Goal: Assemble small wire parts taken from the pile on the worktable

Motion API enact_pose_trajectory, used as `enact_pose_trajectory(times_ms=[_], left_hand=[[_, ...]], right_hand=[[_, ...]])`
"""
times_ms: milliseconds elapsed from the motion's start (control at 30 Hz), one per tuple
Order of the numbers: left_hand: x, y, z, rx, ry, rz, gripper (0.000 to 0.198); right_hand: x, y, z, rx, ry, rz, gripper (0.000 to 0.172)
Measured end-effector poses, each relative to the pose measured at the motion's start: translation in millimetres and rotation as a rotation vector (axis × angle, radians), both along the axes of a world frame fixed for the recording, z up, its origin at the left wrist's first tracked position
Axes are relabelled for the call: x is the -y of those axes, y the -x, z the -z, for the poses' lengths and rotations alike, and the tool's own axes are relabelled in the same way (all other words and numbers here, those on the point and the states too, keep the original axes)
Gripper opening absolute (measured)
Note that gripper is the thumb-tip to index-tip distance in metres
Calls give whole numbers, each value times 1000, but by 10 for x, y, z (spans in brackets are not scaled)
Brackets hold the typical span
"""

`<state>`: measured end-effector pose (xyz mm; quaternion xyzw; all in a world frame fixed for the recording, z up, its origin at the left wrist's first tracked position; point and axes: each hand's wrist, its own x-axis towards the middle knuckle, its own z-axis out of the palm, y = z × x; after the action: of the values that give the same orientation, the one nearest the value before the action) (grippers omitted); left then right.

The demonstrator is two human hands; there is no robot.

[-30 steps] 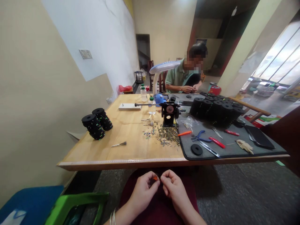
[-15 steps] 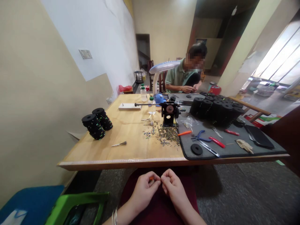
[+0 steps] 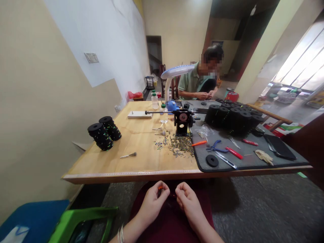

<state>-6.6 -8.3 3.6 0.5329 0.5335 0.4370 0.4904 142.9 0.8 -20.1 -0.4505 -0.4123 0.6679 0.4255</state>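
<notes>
Both hands are over my lap, just below the table's front edge, a short gap between them. My left hand [image 3: 156,199] is closed round a small orange item [image 3: 160,187], only partly visible inside the curled fingers. Thumb and fingers of my right hand [image 3: 186,197] are pinched together; what they hold, if anything, is too small to make out. Beyond them on the wooden table [image 3: 136,165] lies a pile of small dark pieces [image 3: 181,143], in front of a black device with a dial [image 3: 182,119].
Black spools [image 3: 103,135] stand at the table's left, more [image 3: 235,116] at the right. Blue pliers [image 3: 217,147], an orange-handled tool [image 3: 199,143] and a red-handled one [image 3: 234,153] lie on a grey mat [image 3: 249,164]. A person [image 3: 189,82] sits opposite, beyond a lamp [image 3: 177,72].
My hands have moved slightly apart; their fingertips nearly met before. More of the orange item shows in my left hand.
</notes>
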Motion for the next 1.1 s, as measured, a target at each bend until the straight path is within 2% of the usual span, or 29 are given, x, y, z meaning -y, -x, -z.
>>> enact_pose_trajectory(times_ms=[233, 467, 600, 733, 867, 1000, 1100], left_hand=[[-7, 3, 24, 45, -4, -12, 13], [-80, 55, 155, 108, 25, -73, 14], [-124, 148, 162, 158, 35, -139, 13], [-102, 183, 102, 160, 98, -30, 14], [-52, 117, 16, 152, 190, 114, 25], [-51, 25, -21, 203, 262, 130, 29], [-84, -9, -14, 257, 238, 105, 26]], right_hand=[[13, 5, -85, 240, -153, -133, 18], [42, -30, -98, 267, -220, -68, 11], [58, -78, -29, 135, -133, 16, 14], [84, -99, 15, -49, -26, 45, 22], [93, -98, -10, -77, -12, 51, 29], [91, -93, -40, -20, -47, 13, 32], [93, -92, -33, 46, -108, -16, 32]])
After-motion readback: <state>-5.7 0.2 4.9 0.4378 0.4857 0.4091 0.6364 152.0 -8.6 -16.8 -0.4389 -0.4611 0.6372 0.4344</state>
